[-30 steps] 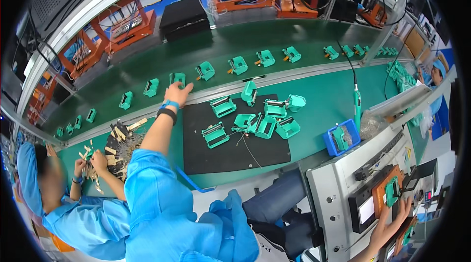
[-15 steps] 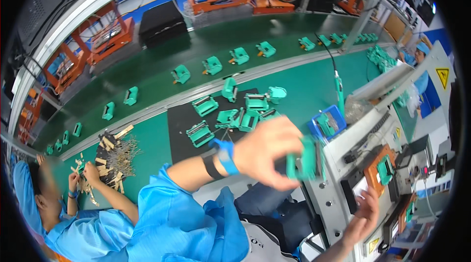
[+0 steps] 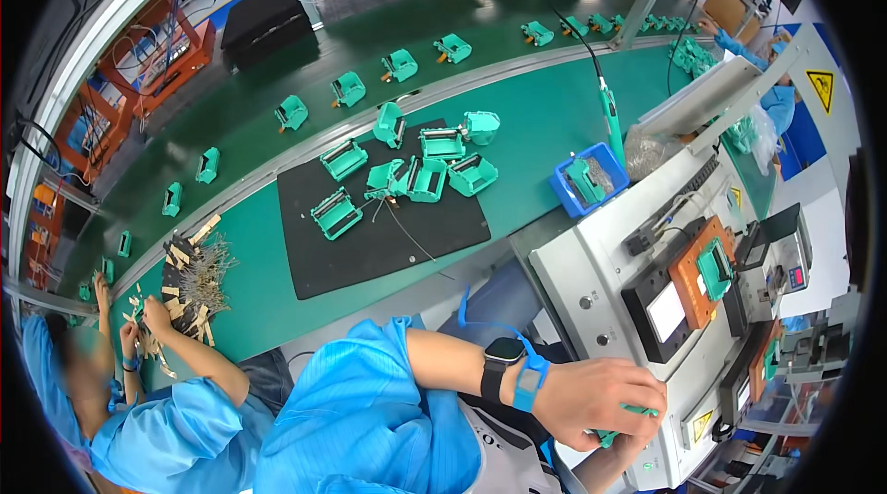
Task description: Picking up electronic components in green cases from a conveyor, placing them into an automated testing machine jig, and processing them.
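My left hand, with a dark watch and a blue wrist strap behind it, is closed on a green plastic housing. Only small bits of the housing show between the fingers. Just below, my right hand meets the left one; its fingers are mostly hidden, so its grip cannot be made out. Both hands are in front of the grey machine. An orange fixture on that machine carries another green housing.
Several green housings lie on a black mat. More ride on the conveyor behind. A blue bin stands beside a hanging green screwdriver. At left, a co-worker's hands are by a pile of wired parts.
My left hand has moved down and toward me with the green housing. The right hand has drawn back from beside the fixture to meet it. The view has shifted too.
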A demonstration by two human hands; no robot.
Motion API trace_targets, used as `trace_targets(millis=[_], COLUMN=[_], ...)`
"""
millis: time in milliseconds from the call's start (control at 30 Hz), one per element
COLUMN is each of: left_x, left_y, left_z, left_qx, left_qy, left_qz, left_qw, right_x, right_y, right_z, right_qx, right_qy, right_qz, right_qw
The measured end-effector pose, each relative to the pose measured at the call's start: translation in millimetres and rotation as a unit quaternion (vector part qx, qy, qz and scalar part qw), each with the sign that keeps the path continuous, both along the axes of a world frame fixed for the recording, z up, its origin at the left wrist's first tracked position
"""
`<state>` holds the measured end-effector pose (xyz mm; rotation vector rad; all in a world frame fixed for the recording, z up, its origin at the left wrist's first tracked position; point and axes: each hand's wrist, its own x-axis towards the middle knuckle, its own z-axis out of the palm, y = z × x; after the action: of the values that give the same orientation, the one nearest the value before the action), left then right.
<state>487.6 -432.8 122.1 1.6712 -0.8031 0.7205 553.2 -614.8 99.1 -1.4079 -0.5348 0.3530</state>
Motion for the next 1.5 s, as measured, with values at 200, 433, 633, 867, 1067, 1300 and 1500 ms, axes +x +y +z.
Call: trace_targets(millis=[200,433,633,867,1067,1300,1500], left_x=[14.2,38.9,66.2,98.1,125.4,165.5,211.4], left_y=[-25.1,-63.7,-94.7,-111.9,-135.6,-179.3,-198.0], left_z=[4.1,11.5,22.8,38.4,41.7,32.8,39.4], left_qx=[0.018,0.045,0.105,0.119,0.141,0.165,0.184], left_qy=[-0.035,-0.052,-0.031,0.043,0.086,0.09,0.166], left_qz=[0.024,-0.025,-0.04,-0.046,-0.005,0.057,0.084], left_qw=[0.999,0.997,0.993,0.991,0.986,0.981,0.965], right_x=[-3.2,0.7,18.8,13.3,9.7,5.9,1.5], right_y=[-19.4,-61.2,-117.9,-194.6,-231.0,-246.9,-262.6], right_z=[-11.9,-6.6,-5.7,-6.9,-10.5,-10.6,-12.7], right_qx=[0.094,0.125,0.172,0.182,0.162,0.17,0.139], right_qy=[0.008,0.04,-0.08,-0.09,-0.118,-0.126,-0.129], right_qz=[-0.091,-0.219,-0.184,-0.328,-0.395,-0.382,-0.424], right_qw=[0.991,0.967,0.964,0.922,0.896,0.9,0.885])
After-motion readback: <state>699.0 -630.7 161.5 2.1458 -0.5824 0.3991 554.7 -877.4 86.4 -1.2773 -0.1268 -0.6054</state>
